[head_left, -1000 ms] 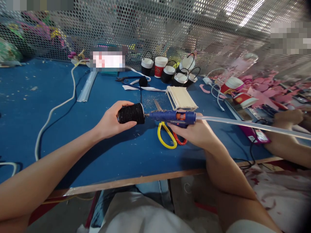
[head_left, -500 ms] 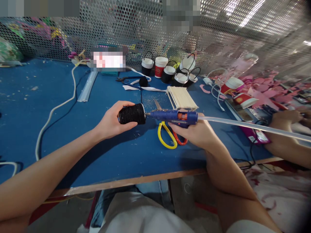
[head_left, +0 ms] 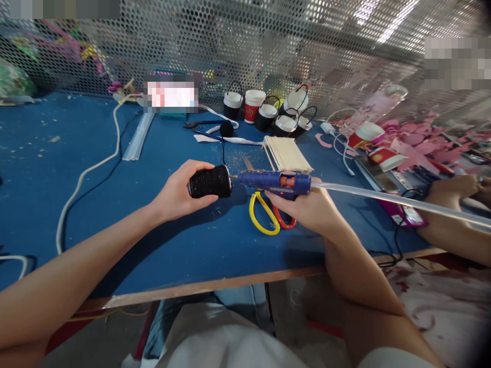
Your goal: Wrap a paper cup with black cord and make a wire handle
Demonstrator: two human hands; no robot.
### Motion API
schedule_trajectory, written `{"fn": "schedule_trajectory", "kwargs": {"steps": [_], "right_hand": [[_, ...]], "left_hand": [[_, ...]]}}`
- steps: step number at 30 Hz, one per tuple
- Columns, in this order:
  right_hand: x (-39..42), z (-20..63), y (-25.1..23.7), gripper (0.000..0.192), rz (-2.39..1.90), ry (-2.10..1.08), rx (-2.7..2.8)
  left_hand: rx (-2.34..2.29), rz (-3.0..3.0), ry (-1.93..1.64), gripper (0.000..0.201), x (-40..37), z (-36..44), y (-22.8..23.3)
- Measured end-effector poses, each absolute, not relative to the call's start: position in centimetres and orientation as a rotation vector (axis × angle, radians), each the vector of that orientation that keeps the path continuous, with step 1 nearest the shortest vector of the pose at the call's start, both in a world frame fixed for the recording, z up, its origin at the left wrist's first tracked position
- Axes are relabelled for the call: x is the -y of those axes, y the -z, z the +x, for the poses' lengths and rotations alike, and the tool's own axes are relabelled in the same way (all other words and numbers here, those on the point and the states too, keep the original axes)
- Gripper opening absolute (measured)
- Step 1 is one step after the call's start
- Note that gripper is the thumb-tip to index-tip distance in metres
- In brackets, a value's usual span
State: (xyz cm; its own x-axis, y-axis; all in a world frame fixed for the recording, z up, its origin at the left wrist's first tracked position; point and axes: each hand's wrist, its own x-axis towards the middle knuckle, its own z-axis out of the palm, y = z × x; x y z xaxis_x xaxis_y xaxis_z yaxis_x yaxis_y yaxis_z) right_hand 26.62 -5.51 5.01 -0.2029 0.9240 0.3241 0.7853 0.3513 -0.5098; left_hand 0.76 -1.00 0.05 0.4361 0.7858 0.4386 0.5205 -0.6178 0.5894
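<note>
My left hand (head_left: 178, 190) is closed round a small cup wrapped in black cord (head_left: 210, 182), held on its side. From the cup's right end a strand of cord runs back to a black ball of yarn (head_left: 226, 129). A blue hot glue gun (head_left: 268, 181) is gripped in my right hand (head_left: 312, 204), its nozzle at the cup's right edge; whether they touch I cannot tell. A long clear glue stick (head_left: 383, 197) juts from the gun's rear. Below the gun lie scissors (head_left: 264, 217) with yellow and red handles, partly hidden by it.
Behind are several white-rimmed black cups (head_left: 266, 117) with handles, a red cup (head_left: 253, 107), pliers (head_left: 199, 124) and a cream wound bundle (head_left: 289, 154). Clear glue sticks (head_left: 138, 138) and a white cable (head_left: 80, 179) lie left. Another person's arm (head_left: 445, 220) rests at right, near pink pieces (head_left: 414, 143).
The cord-wrapped cup has shifted very slightly right and down in my left hand. My right hand and the glue gun have hardly moved. The other person's hands have shifted a little.
</note>
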Motion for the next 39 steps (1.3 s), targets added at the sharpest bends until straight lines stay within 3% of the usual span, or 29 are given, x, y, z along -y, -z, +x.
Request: {"fn": "schedule_trajectory", "kwargs": {"steps": [39], "right_hand": [[4.4,26.5,-4.2,0.016,-1.470,-0.281,2.043]], "left_hand": [[-0.890,2.759,-1.042,0.044,1.1,0.8,0.4]]}}
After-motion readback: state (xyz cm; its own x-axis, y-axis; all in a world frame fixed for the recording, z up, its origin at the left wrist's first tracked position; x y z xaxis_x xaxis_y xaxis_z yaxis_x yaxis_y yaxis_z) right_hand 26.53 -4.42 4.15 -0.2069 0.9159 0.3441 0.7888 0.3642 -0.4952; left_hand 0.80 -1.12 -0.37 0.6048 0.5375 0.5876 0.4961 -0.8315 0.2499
